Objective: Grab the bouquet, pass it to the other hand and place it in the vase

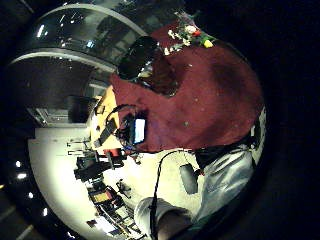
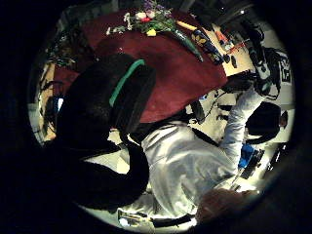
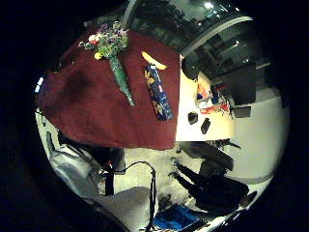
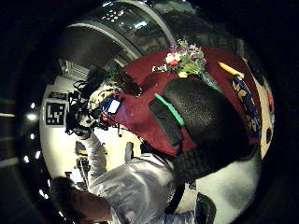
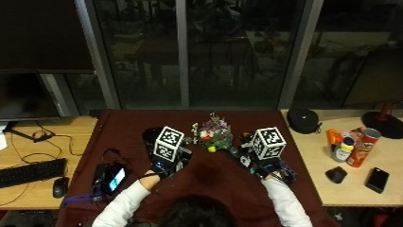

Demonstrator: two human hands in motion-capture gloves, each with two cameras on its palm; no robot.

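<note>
- Two hands, left hand (image 5: 165, 163) and right hand (image 5: 269, 165), hover above the desk (image 5: 126, 130); their finger state cannot be told.
- Bouquet (image 5: 214, 136) lies between them, untouched.
- Dark vase (image 5: 151, 137) stands just beyond the left hand.

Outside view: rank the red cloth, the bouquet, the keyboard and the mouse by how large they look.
1. Red cloth, largest by far.
2. Keyboard, partly cut off at the edge.
3. Bouquet, partly hidden by the hands, so its place against the keyboard is unsure.
4. Mouse, smallest.
</note>
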